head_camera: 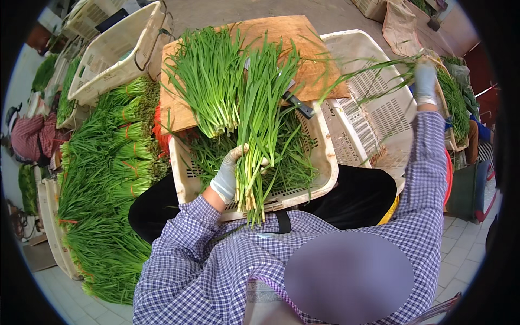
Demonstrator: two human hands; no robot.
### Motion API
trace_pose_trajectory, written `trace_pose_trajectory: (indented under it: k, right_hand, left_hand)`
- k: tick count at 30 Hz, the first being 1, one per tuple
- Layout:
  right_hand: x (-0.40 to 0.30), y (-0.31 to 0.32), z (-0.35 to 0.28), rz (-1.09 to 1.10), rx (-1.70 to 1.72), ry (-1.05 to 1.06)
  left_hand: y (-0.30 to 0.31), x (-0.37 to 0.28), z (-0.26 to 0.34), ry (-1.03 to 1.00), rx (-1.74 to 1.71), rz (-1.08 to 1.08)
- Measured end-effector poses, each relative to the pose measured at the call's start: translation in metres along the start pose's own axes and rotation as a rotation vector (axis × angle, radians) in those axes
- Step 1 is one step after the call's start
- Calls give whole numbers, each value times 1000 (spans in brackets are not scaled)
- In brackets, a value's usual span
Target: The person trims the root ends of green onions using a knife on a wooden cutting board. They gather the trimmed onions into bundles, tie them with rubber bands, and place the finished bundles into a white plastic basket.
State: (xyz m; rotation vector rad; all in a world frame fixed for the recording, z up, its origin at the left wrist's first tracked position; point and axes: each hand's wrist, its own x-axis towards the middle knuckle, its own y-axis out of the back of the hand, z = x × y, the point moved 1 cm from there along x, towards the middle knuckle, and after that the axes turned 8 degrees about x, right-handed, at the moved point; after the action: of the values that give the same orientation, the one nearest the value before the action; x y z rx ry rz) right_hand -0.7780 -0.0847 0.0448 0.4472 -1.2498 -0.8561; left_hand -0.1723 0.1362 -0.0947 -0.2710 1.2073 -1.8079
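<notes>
My left hand (226, 174), in a pale glove, grips a bunch of garlic chives (260, 118) near its white stem ends, above a crate (332, 162) of loose green leaves. Stretched far out to the right, my gloved right hand (425, 79) is blurred and holds a few long chive leaves (380, 67) that trail leftward. A wooden board (284, 30) lies across the crate's far side. On it rests a pile of chives (207, 77). A knife (298, 105) lies partly under the held bunch, its black handle jutting past the board's edge.
To the left is a large stack of chive bundles (134, 150) tied with orange bands. A whitish crate (118, 57) stands behind it. Another crate (382, 89) sits right of the board. At far left a person in a red checked top (32, 136) bends over.
</notes>
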Motion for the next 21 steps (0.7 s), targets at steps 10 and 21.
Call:
trace_pose_trajectory:
  k: [10, 21]
  right_hand:
    - [-6, 278, -162, 76, 1553, -271]
    - [27, 226, -294, -626, 1668, -144]
  left_hand:
    - [-4, -1, 10, -38, -28, -19]
    - [30, 22, -32, -168, -133, -10]
